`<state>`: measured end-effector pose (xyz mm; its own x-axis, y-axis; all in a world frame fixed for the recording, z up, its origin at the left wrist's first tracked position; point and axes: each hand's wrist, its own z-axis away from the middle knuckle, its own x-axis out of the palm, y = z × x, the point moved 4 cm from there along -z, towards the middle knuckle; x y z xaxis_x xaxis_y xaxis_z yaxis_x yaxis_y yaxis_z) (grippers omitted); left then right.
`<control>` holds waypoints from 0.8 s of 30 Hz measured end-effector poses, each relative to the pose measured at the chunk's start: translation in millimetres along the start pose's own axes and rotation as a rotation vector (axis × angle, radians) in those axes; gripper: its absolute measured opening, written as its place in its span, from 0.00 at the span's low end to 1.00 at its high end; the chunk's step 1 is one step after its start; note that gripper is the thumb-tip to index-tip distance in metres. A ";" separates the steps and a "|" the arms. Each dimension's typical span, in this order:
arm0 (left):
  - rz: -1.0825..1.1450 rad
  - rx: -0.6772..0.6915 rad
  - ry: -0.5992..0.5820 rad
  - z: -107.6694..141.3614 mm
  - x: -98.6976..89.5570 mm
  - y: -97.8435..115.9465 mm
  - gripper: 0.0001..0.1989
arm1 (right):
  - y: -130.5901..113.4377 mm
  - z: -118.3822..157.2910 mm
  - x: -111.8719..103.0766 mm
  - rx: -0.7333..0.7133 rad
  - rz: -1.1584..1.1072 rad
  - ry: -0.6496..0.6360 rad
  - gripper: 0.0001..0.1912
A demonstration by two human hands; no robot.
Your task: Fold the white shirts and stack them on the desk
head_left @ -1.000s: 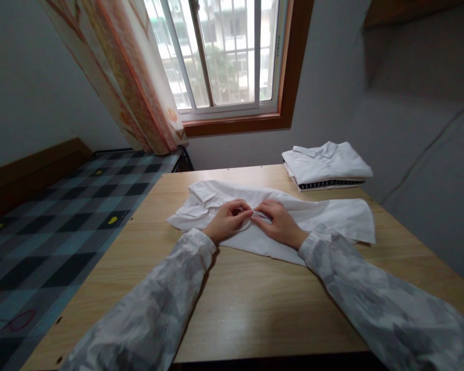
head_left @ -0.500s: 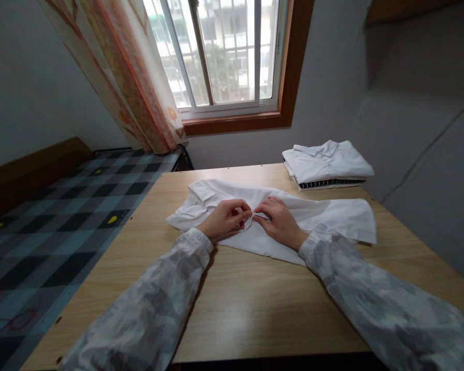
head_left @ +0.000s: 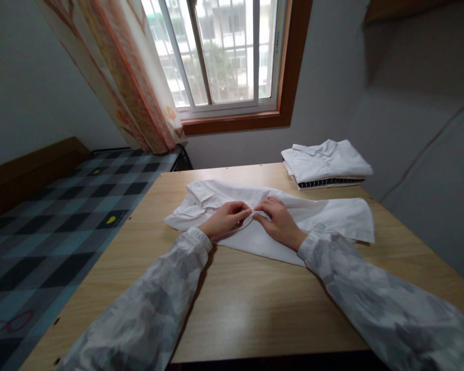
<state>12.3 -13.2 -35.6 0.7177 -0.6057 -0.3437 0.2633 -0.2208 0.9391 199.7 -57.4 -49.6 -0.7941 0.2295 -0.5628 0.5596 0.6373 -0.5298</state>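
A white collared shirt (head_left: pixel 332 214) lies spread sideways on the wooden table (head_left: pixel 270 314), its collar toward the left and its hem toward the right. My left hand (head_left: pixel 227 220) pinches the shirt's front edge between thumb and fingers. Close beside it, my right hand (head_left: pixel 279 222) grips the same edge, fingertips almost meeting those of the left. Any button at the pinch is too small to make out. Both forearms wear grey-and-white patterned sleeves.
A stack of folded shirts (head_left: pixel 327 162), white on top with a dark striped layer below, sits at the table's back right corner. Left of the table is a bed with a checked cover (head_left: pixel 69 221). A curtain (head_left: pixel 139 87) hangs beside the window (head_left: pixel 228 56).
Both hands stay at nearly the same spot on the shirt, with only slight finger movement. The left fingers have closed in a little. The view has shifted very slightly.
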 end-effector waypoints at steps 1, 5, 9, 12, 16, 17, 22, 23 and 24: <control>-0.041 0.016 0.017 -0.9 -0.6 -0.1 0.24 | 1.7 0.3 0.7 0.012 -0.011 0.001 0.05; -0.344 0.150 0.136 0.6 -3.1 5.0 0.15 | 5.3 -1.0 -1.7 0.073 -0.063 0.016 0.04; -0.754 0.285 0.265 6.5 -1.2 14.2 0.08 | 6.7 -4.6 -8.7 0.172 -0.145 0.006 0.06; -0.825 0.245 0.374 10.1 2.1 20.1 0.10 | 9.3 -6.9 -10.8 0.271 -0.248 -0.023 0.09; -0.800 0.238 0.406 12.4 12.8 26.9 0.15 | 12.1 -9.6 -12.3 0.322 -0.417 -0.019 0.14; -0.807 0.247 0.382 12.4 14.9 27.7 0.15 | 12.8 -10.3 -13.7 0.320 -0.432 -0.023 0.14; -0.811 0.281 0.141 12.7 6.2 30.7 0.10 | 18.9 -15.6 -35.1 0.281 -0.194 -0.034 0.09; -0.812 0.296 0.074 13.1 1.5 32.7 0.11 | 20.3 -17.2 -40.1 0.271 -0.125 -0.040 0.08; -0.816 0.307 0.016 13.6 -4.0 35.1 0.11 | 21.3 -18.6 -44.2 0.261 -0.070 -0.051 0.08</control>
<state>9.9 -29.0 -1.3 0.3900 -0.1580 -0.9072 0.5157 -0.7787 0.3573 242.3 -40.3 -24.2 -0.8236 0.1498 -0.5470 0.5513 0.4376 -0.7103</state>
